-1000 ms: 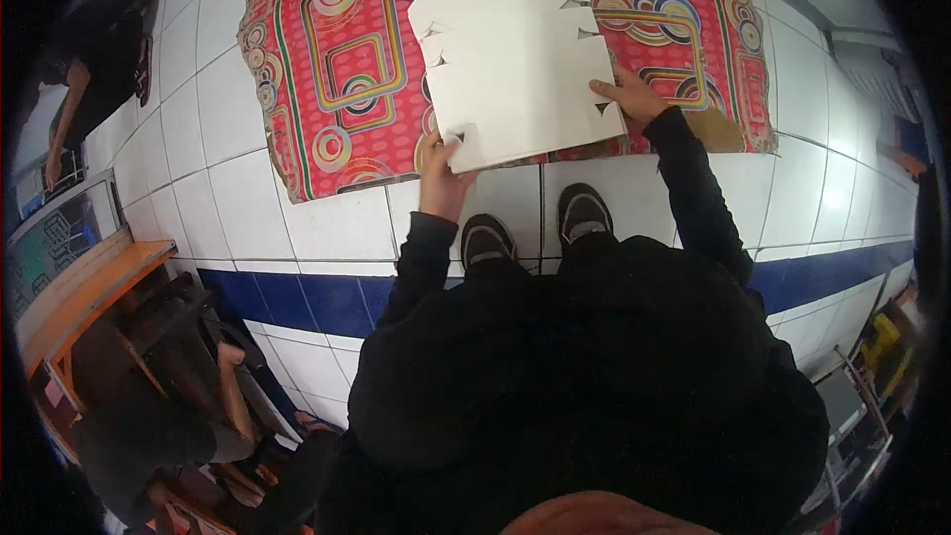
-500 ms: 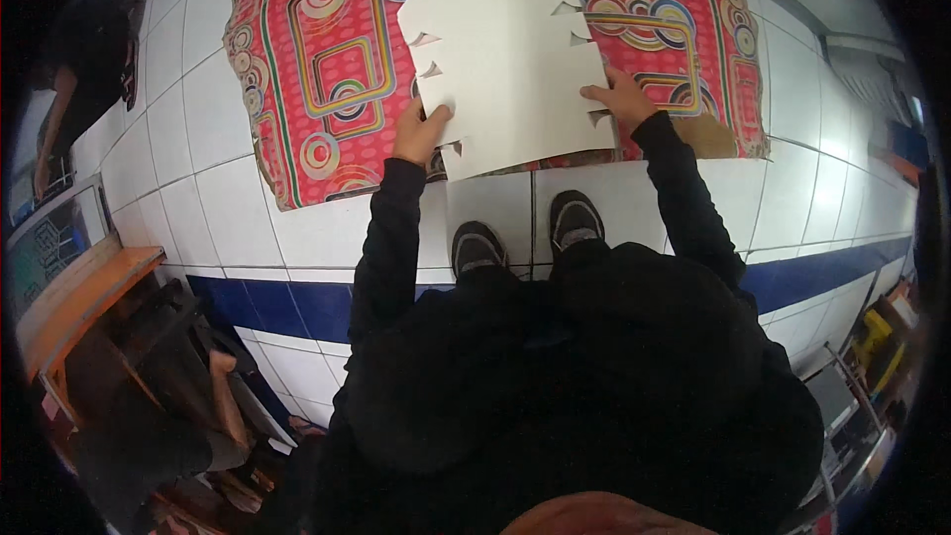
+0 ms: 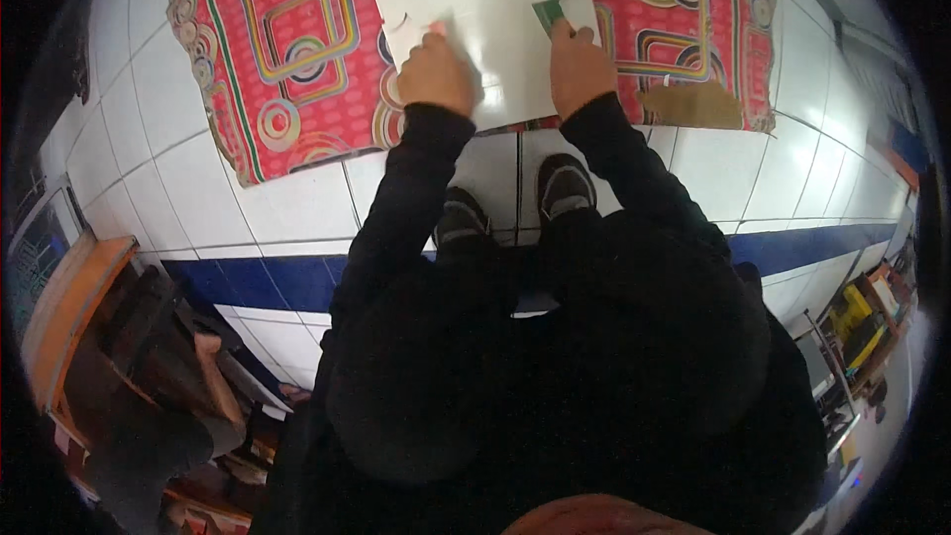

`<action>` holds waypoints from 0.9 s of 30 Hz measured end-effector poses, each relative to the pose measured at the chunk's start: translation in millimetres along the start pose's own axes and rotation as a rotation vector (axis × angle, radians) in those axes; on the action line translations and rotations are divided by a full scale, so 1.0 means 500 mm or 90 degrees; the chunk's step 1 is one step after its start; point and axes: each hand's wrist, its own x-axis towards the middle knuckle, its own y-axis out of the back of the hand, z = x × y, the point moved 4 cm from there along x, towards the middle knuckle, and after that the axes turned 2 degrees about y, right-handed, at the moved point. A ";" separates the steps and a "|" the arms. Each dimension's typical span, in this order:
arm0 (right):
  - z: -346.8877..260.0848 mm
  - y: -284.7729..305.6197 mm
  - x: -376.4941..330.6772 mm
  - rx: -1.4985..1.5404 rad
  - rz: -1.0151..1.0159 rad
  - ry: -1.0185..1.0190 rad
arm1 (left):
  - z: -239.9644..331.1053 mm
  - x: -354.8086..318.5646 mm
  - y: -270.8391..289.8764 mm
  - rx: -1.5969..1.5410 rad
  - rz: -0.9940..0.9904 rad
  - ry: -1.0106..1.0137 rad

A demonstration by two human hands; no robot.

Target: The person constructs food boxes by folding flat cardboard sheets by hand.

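Observation:
A white paperboard sheet [image 3: 500,50] with notched flaps along both sides lies on a red patterned covering [image 3: 307,35], its far end cut off by the top of the view. My left hand [image 3: 438,77] is closed at the sheet's left edge, fingers curled at a flap, where a small pinkish patch shows by the fingertips. At the right edge, the thumb and fingers of my right hand [image 3: 580,67] pinch a turned-up flap [image 3: 547,16] that shows green. What lies under my left fingers is partly hidden.
White floor tiles [image 3: 287,208] with a blue tile band [image 3: 287,282] surround the covering. My shoes [image 3: 565,186] stand just short of the sheet. Another person's arm [image 3: 220,381] and an orange-edged wooden piece [image 3: 84,287] are at left. A yellow object [image 3: 854,322] sits at far right.
Both hands have gone from holding the sheet's side edges to pinching at its flaps. The right flap is now turned up, showing green. The sheet sits higher in view.

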 end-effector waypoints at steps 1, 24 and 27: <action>-0.006 -0.012 0.002 -0.061 0.048 0.030 | 0.024 0.008 -0.018 0.027 0.009 0.002; 0.168 -0.044 0.098 0.664 -0.282 -0.172 | -0.163 -0.048 -0.016 -0.863 -0.230 0.201; 0.215 -0.131 0.115 0.638 -0.187 -0.176 | -0.147 -0.047 -0.032 -0.912 -0.287 0.111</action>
